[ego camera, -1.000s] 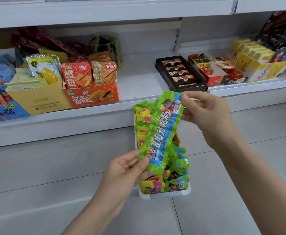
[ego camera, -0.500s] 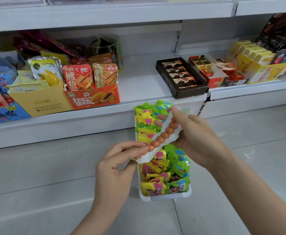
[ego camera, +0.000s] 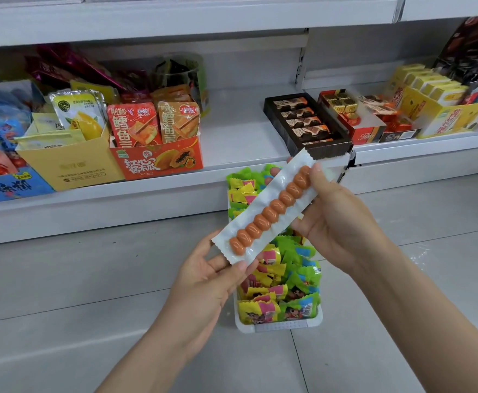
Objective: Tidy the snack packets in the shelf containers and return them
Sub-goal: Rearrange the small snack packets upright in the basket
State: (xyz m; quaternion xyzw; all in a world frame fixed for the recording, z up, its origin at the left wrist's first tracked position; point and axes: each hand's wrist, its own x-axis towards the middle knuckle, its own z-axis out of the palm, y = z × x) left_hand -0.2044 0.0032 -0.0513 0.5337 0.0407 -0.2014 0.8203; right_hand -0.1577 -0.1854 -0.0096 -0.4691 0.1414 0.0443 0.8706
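A person holds a long snack packet (ego camera: 271,211) slantwise in front of a low shop shelf (ego camera: 232,143). The packet shows its clear white side, with a row of orange sausage-like beads running down its middle. The left hand (ego camera: 203,279) pinches the packet's lower end between thumb and fingers. The right hand (ego camera: 334,217) grips the upper end, thumb on the front and fingers curled behind.

Directly below the packet, a white container (ego camera: 283,326) sits on the grey tiled floor (ego camera: 62,307), filled with green and yellow snack packets (ego camera: 286,302). It lies just in front of the shelf's base.

On the shelf behind, an orange papaya box (ego camera: 158,160) stands beside a yellow box (ego camera: 70,168) on the left. A dark tray of chocolates (ego camera: 305,123) sits to the right.
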